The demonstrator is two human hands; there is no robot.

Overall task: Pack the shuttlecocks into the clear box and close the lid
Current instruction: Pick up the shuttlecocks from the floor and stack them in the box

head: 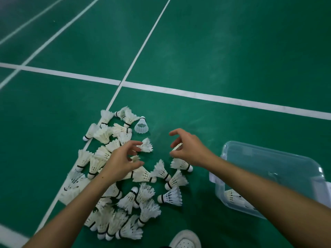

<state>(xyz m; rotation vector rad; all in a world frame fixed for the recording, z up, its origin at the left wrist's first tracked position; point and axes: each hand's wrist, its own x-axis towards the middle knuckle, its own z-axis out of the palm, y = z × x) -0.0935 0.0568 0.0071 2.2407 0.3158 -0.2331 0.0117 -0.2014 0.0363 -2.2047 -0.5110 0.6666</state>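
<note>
Several white feather shuttlecocks (125,194) lie in a loose pile on the green court floor, left of centre. My left hand (121,160) hovers over the pile with curled fingers, and the feathers of a shuttlecock (135,158) show between its fingers and thumb. Another shuttlecock (146,146) lies at its index fingertip. My right hand (188,149) is above the pile's right edge and pinches a small white piece (177,146); what it is I cannot tell. The clear box (268,158) stands open at the right, with a few shuttlecocks (232,196) inside, partly hidden by my right forearm.
White court lines (197,95) cross the floor beyond the pile. One plastic shuttlecock (141,125) sits at the pile's far edge. A white shoe (185,240) is at the bottom edge. A flat white thing (213,178) pokes out at the box's left side.
</note>
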